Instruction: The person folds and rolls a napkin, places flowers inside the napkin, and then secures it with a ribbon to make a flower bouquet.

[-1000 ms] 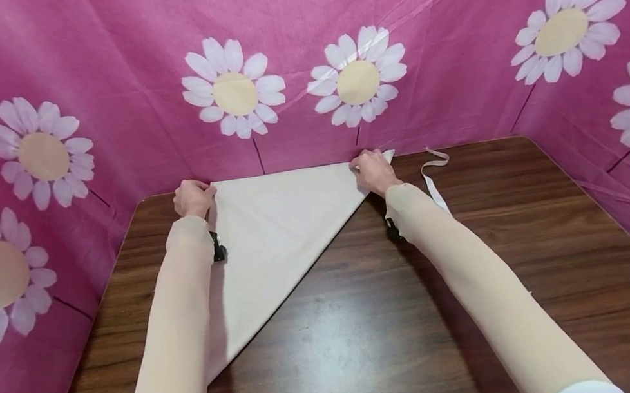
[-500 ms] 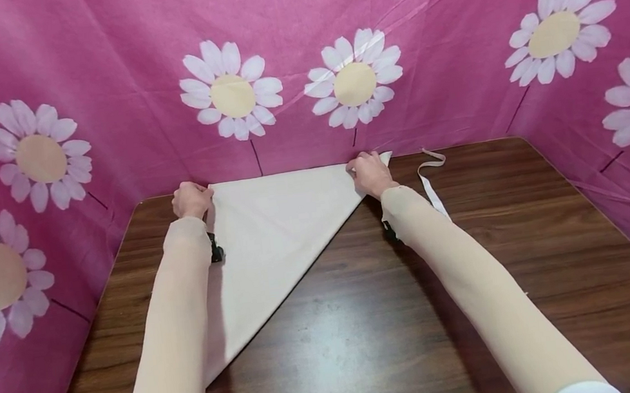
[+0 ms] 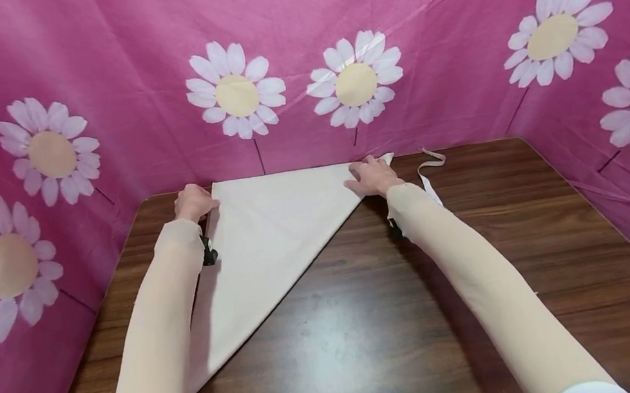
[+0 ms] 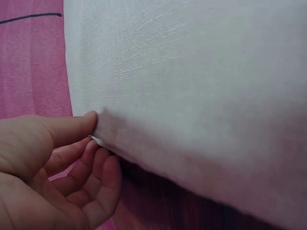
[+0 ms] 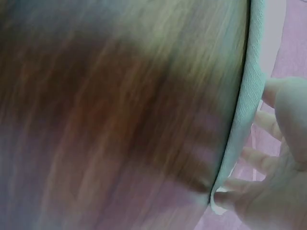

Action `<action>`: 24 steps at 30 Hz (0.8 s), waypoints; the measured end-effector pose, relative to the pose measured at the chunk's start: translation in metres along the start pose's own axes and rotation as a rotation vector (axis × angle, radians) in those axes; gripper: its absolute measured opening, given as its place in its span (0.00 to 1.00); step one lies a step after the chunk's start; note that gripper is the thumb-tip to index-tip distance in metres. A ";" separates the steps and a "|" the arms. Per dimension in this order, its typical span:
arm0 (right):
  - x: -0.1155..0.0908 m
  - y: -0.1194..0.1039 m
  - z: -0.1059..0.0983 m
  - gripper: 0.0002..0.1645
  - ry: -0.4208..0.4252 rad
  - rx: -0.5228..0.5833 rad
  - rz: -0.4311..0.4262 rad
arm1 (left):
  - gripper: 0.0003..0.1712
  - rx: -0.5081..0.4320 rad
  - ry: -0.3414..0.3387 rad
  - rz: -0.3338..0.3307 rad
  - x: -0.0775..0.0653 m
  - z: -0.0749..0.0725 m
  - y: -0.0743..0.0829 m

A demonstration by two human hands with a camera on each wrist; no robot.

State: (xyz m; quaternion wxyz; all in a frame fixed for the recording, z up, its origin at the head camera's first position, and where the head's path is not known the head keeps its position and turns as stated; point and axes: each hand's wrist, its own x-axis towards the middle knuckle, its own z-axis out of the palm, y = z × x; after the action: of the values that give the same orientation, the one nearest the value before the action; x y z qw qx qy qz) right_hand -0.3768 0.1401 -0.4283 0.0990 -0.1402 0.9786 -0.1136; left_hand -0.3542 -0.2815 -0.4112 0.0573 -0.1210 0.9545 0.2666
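A cream cloth (image 3: 272,227), folded into a triangle, lies flat along the far side of the table. At its far left corner, my left hand (image 3: 194,202) pinches the edge between thumb and fingers; the left wrist view shows the thumb (image 4: 76,128) on top and fine creases running from the grip. My right hand (image 3: 374,177) rests on the cloth near its far right point, fingers (image 5: 261,160) spread and fairly straight across the folded edge. The cloth's near tip is partly hidden behind my left forearm.
A thin white strap (image 3: 430,186) curls on the brown wooden table (image 3: 529,230), just right of my right forearm. Behind the table's far edge hangs a pink sheet (image 3: 281,6) printed with daisies, which also closes both sides.
My right hand has loosened from a pinch and spread its fingers over the cloth. The left forearm has shifted left, uncovering more of the cloth's left side.
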 end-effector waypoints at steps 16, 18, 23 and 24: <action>-0.013 0.021 0.000 0.54 -0.024 0.042 0.148 | 0.24 -0.072 -0.148 0.141 -0.058 -0.010 -0.027; -0.013 0.021 0.000 0.57 -0.042 0.057 0.155 | 0.25 -0.080 -0.156 0.135 -0.065 -0.010 -0.031; -0.014 0.023 0.001 0.60 -0.071 0.090 0.163 | 0.20 -0.074 -0.117 0.135 -0.070 -0.005 -0.035; -0.015 0.024 0.001 0.60 -0.074 0.095 0.164 | 0.18 -0.072 -0.105 0.133 -0.070 -0.005 -0.034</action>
State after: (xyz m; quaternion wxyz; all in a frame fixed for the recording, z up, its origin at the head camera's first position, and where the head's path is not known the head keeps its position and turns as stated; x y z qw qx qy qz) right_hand -0.3684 0.1667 -0.4329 0.1504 -0.0590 0.9759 -0.1464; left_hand -0.2774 -0.2983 -0.4121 0.0853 -0.0453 0.9458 0.3101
